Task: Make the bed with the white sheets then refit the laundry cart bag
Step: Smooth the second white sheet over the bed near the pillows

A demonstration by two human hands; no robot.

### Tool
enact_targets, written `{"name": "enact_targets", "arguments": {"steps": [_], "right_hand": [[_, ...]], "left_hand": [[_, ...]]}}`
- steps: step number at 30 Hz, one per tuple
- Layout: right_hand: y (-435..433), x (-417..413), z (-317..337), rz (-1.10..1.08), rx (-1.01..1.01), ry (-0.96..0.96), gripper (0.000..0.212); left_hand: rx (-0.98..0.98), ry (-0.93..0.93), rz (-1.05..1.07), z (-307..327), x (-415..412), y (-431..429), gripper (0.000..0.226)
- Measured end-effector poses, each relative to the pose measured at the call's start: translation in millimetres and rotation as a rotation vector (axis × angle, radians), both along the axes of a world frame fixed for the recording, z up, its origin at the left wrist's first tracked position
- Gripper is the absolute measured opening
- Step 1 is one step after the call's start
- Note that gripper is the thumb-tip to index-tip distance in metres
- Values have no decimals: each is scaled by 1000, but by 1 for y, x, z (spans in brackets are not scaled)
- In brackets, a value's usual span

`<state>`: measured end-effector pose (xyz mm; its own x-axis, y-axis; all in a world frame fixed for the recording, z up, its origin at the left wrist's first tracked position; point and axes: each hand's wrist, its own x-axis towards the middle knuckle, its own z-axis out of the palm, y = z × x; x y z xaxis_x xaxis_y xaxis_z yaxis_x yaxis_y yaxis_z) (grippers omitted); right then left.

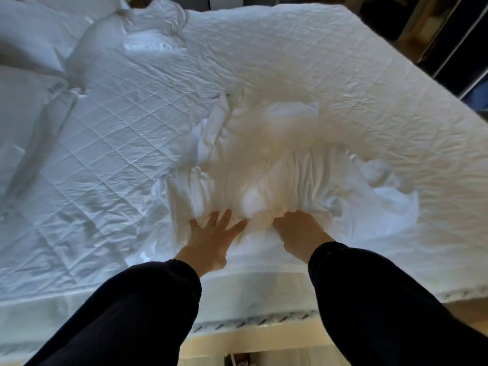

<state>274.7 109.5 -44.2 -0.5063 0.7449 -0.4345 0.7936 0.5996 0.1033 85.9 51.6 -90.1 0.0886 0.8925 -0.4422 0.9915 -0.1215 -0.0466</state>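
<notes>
Head view, looking down over the near edge of the bed. I see a bunched white cotton sheet (266,165) lying in a crumpled heap on the white diamond-quilted mattress cover (111,154), near the middle of the near side. My left hand (214,241) lies flat against the heap's near edge, its fingers (224,220) spread and extended, gripping nothing. My right hand (298,233) is at the same edge just beside the left; its fingertips are buried in the folds, so I cannot tell whether they pinch the cloth. Both forearms wear dark long sleeves (148,313). White pillows (34,48) lie piled at the far left corner. The laundry cart bag does not appear here.
</notes>
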Motion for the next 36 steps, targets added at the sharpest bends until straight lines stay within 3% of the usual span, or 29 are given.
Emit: {"name": "enact_targets", "arguments": {"steps": [9, 19, 25, 28, 30, 36], "right_hand": [[-55, 19, 27, -10, -54, 4, 33], [31, -17, 123, -110, -217, -123, 40], [127, -39, 166, -115, 3, -91, 36], [173, -46, 156, -140, 308, 31, 50], [193, -49, 137, -97, 378, 65, 55], [229, -48, 70, -61, 10, -39, 73]], "left_hand": [[-56, -53, 15, 22, 18, -49, 95], [63, -173, -24, 121, -23, 39, 51], [363, -85, -160, 169, -54, 134, 54], [615, 87, -222, 166, -72, 177, 72], [702, 87, -205, 156, -76, 196, 83], [72, -66, -65, 91, -72, 232, 74]]}}
